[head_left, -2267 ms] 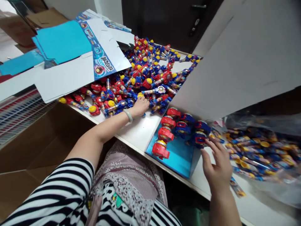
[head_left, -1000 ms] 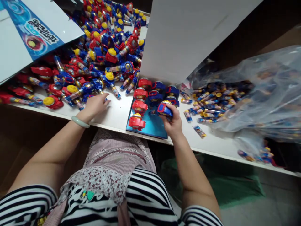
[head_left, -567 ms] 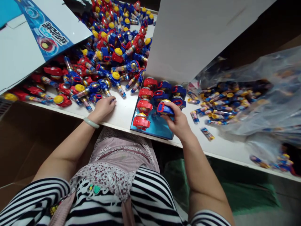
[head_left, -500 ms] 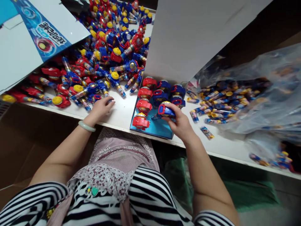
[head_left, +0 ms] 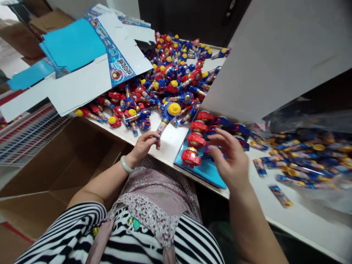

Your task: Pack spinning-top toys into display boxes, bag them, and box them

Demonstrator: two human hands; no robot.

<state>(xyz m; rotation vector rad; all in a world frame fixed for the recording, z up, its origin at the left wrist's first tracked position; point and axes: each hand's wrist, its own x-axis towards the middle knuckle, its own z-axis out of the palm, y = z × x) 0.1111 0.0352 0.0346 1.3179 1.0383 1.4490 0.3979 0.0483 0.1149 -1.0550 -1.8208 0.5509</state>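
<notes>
My left hand (head_left: 144,145) is narrow at a yellow-capped toy (head_left: 169,112), grip unclear; my right hand (head_left: 228,157) spreads open over blue card (head_left: 209,174).

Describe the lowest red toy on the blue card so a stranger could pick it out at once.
On the white table, in front of the heap of toys, lies a blue card, just beside the person's right hand. Four red toys line up along the card's left side. The lowest red toy ends that line, sitting nearest the table's front edge, with no other red toy below it.
</notes>
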